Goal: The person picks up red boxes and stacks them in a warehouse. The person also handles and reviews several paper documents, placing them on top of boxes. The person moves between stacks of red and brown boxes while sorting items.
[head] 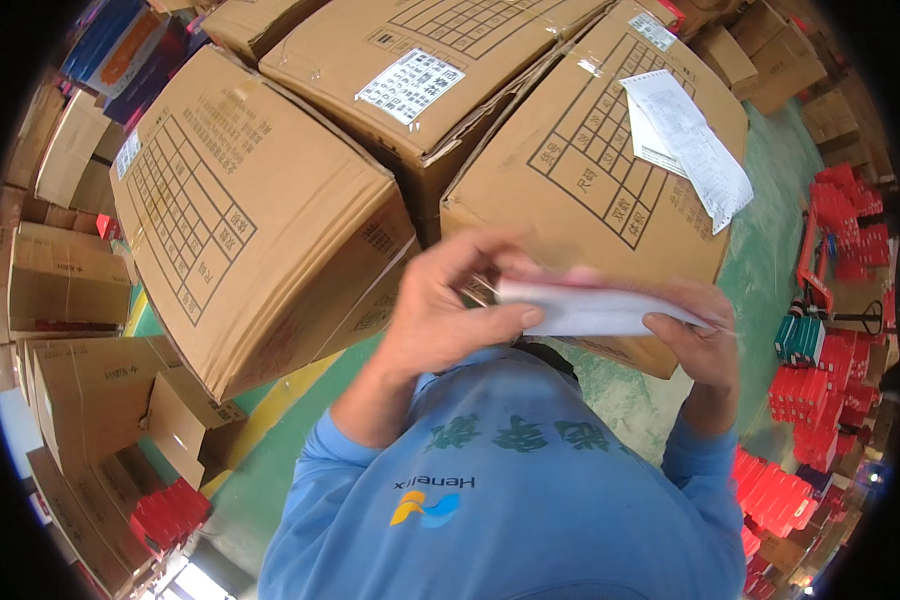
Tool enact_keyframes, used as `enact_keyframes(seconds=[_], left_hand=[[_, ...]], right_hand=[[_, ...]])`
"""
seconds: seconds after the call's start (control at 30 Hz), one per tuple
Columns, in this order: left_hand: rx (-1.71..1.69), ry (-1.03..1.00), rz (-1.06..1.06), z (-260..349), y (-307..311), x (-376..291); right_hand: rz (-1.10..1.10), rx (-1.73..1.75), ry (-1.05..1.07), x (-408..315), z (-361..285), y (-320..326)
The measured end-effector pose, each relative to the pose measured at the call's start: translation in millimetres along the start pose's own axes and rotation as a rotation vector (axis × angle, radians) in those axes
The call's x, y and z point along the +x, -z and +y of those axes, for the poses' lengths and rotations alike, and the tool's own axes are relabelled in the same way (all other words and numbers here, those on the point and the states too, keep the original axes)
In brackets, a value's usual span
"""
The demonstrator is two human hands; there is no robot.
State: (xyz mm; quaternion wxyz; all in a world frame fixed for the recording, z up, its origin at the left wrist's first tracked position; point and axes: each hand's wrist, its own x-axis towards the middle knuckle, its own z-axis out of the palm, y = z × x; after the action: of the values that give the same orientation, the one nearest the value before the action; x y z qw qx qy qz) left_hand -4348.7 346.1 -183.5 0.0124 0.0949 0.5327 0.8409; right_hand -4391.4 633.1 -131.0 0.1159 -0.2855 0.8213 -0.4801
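Note:
Between both hands is a folded white paper stack (pixel 592 309), with a reddish sheet blurred along its far edge. My left hand (pixel 457 304) grips its left end, thumb on top. At the right end, my right hand (pixel 694 337) pinches it between thumb and fingers. The stack is held just above the near edge of a large cardboard carton (pixel 510 195) with a printed table. Farther up on that carton lie loose printed sheets (pixel 690 142). To the left stands another big carton (pixel 270 187); a third carton (pixel 345 45), bearing a white label (pixel 412 84), sits behind.
Green floor (pixel 270 480) with a yellow line (pixel 285 390) shows around the cartons. Stacks of red boxes (pixel 817 397) and a teal box (pixel 799 340) are at the right. Open cartons (pixel 90 397) and more red boxes (pixel 171 514) stand at the left.

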Motion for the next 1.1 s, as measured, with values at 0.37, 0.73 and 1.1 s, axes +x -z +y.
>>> enact_keyframes(seconds=[0.37, 0.73, 1.1], left_hand=[[0.78, -0.058, -0.367, 100.0, 12.0, 6.0], [0.081, 0.001, -0.018, 43.9, 22.3, -7.1], [-0.043, 0.032, 0.106, 13.0, 23.3, 13.9]], right_hand=[[-0.239, -0.497, 0.405, 78.8, -58.5, 7.7], [0.094, 0.289, -0.067, 92.0, -16.2, -14.0], [-0.01, 0.475, -0.088, 84.2, 17.4, -7.3]])
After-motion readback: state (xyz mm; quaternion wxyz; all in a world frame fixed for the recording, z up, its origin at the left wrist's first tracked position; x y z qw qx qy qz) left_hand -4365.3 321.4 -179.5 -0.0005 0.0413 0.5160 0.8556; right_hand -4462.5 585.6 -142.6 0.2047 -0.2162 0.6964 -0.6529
